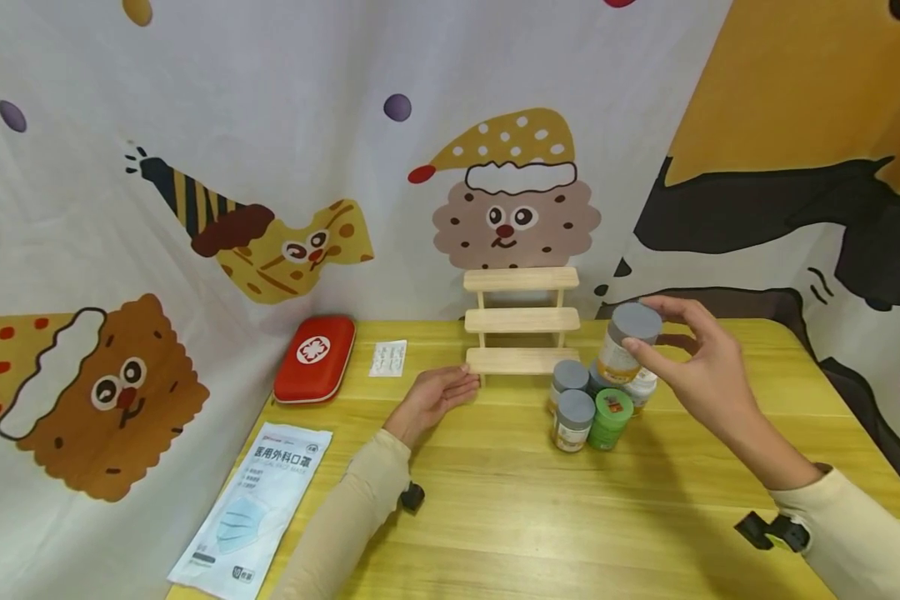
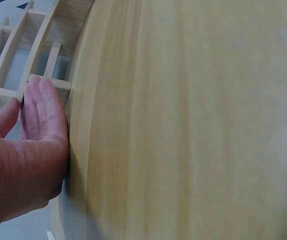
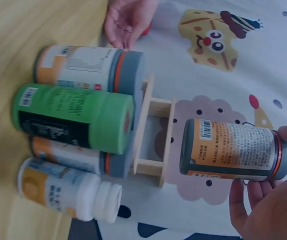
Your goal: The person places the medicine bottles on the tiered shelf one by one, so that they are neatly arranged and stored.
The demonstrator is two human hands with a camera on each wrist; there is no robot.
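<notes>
My right hand grips a jar with a grey lid by its lid end, raised above the other jars. In the right wrist view the same jar shows an orange and white label. My left hand is at the lower left corner of a three-tier wooden shelf. In the left wrist view its thumb and straight fingers lie on either side of the bottom board's end. Below the raised jar stand a green jar, grey-lidded jars and a white bottle.
A red case and a small white printed sheet lie left of the shelf. The face mask packet is at the table's left edge. A patterned cloth hangs behind the wooden table.
</notes>
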